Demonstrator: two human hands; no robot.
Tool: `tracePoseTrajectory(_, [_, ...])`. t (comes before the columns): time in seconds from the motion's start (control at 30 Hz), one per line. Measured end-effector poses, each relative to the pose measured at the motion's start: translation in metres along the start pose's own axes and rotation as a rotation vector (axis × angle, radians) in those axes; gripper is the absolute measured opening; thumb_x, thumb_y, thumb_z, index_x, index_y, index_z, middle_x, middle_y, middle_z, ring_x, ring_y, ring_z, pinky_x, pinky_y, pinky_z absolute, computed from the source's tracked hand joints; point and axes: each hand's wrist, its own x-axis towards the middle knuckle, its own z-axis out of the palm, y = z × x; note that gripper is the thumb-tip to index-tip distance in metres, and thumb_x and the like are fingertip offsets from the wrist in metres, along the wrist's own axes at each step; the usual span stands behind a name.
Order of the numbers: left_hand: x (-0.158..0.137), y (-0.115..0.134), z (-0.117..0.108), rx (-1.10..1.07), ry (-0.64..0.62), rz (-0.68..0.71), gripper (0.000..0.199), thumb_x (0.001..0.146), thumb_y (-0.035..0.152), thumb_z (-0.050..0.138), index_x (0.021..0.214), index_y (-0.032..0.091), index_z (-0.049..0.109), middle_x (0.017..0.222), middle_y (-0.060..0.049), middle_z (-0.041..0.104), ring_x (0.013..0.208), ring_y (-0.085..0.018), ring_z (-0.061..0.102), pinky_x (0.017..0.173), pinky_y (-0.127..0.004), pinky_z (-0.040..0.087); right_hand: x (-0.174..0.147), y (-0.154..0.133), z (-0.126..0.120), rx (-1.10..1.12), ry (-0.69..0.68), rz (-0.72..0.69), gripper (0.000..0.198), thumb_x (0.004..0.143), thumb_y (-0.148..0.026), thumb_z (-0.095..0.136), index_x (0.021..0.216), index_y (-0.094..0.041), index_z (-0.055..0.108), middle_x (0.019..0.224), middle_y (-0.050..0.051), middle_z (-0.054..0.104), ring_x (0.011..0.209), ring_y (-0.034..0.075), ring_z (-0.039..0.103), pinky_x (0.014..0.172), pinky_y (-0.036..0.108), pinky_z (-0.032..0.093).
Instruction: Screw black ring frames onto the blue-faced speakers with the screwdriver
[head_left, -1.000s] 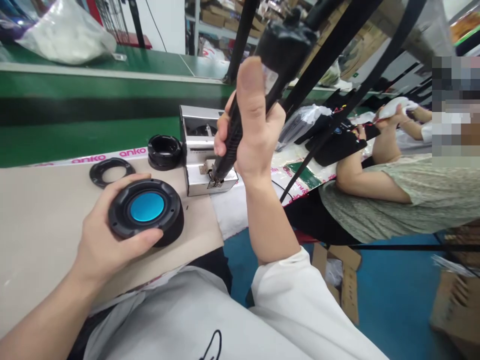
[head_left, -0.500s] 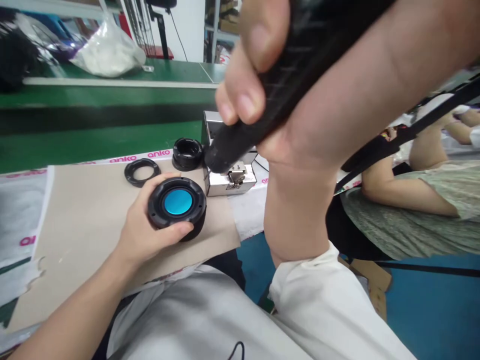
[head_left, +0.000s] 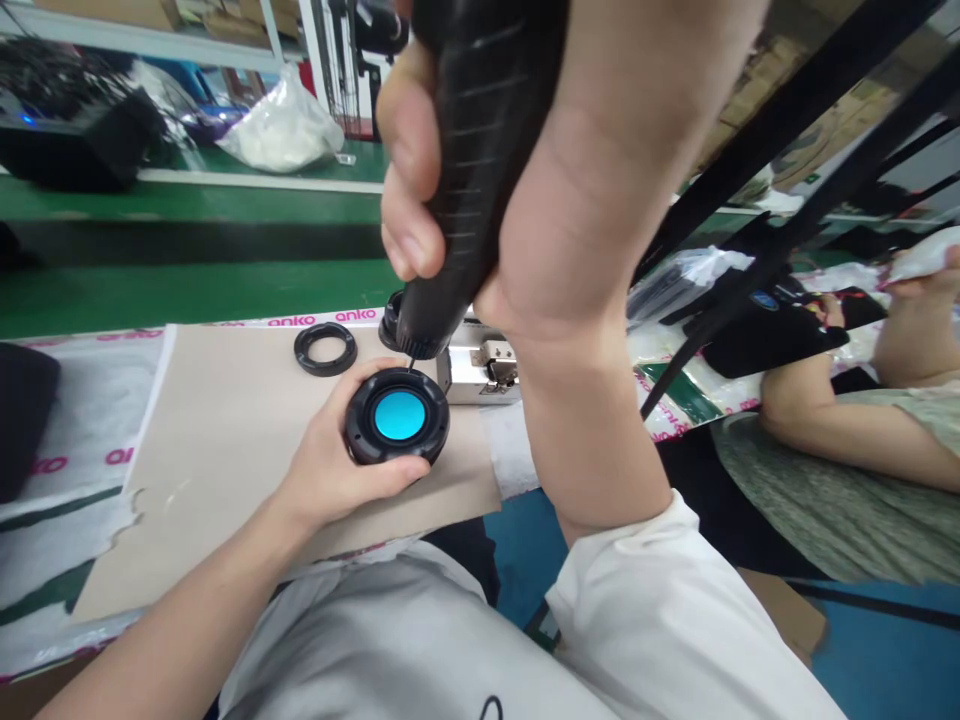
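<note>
My left hand point(head_left: 341, 465) is wrapped around a round black speaker unit point(head_left: 358, 418) with a shiny blue disc point(head_left: 400, 415) in its centre. The unit rests on brown cardboard point(head_left: 217, 440). My right hand point(head_left: 420, 190) grips a black power screwdriver point(head_left: 476, 150), pointing down. Its thin bit meets the far edge of the unit's rim; whether a screw sits there I cannot tell. Behind the unit lies a flat black ring point(head_left: 325, 349). A second black ring-shaped part point(head_left: 390, 320) is partly hidden by the screwdriver, as is a metal box point(head_left: 472, 380) with a latch.
Plastic sheeting printed in pink point(head_left: 82, 430) covers the bench under the cardboard. A green raised shelf point(head_left: 225, 225) runs behind, with a bag of white pieces point(head_left: 285, 125) on it. Another person's arm point(head_left: 832, 430) is at the right, beyond black straps point(head_left: 750, 280).
My right hand has brought the screwdriver from beside the metal box down to the speaker unit's rim, more upright. The view has shifted, and my left hand still holds the unit.
</note>
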Motion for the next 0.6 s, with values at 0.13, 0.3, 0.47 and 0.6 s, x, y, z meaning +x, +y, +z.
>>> tracePoseTrajectory(0.13, [0.000,0.000,0.000,-0.004,-0.003,0.040,0.078,0.069,0.047,0.097,0.134,0.021,0.063,0.131,-0.010,0.078,0.121,-0.033,0.078,0.104,-0.040,0.065,0.000,0.005,0.007,-0.030,-0.030,-0.029,0.065,0.100,-0.089,0.040,0.088,-0.025,0.048,0.050,-0.005,0.048,0.042,0.013,0.041,0.041,0.029,0.038])
tracePoseTrajectory(0.3, [0.000,0.001,-0.001,0.028,0.002,0.072,0.075,0.071,0.046,0.095,0.133,0.021,0.062,0.125,-0.007,0.080,0.116,-0.031,0.079,0.100,-0.038,0.066,0.001,0.011,0.006,0.015,-0.061,-0.030,0.057,0.102,-0.080,0.044,0.087,-0.025,0.045,0.068,-0.007,0.048,0.050,0.007,0.041,0.042,0.026,0.039])
tracePoseTrajectory(0.47, [-0.002,-0.002,-0.001,0.099,0.015,0.064,0.080,0.069,0.053,0.094,0.134,0.021,0.060,0.124,-0.008,0.079,0.114,-0.034,0.079,0.099,-0.044,0.067,0.000,0.015,0.012,0.028,-0.095,-0.082,0.059,0.098,-0.086,0.047,0.087,-0.028,0.042,0.062,-0.007,0.049,0.049,0.011,0.045,0.040,0.029,0.038])
tracePoseTrajectory(0.6, [-0.004,-0.004,-0.003,0.126,0.016,0.053,0.083,0.070,0.056,0.093,0.137,0.021,0.059,0.128,-0.010,0.077,0.117,-0.036,0.078,0.101,-0.045,0.066,-0.006,0.001,0.013,-0.125,0.022,-0.024,0.073,0.096,-0.094,0.028,0.083,-0.024,0.047,0.061,-0.007,0.046,0.047,0.007,0.048,0.047,0.024,0.039])
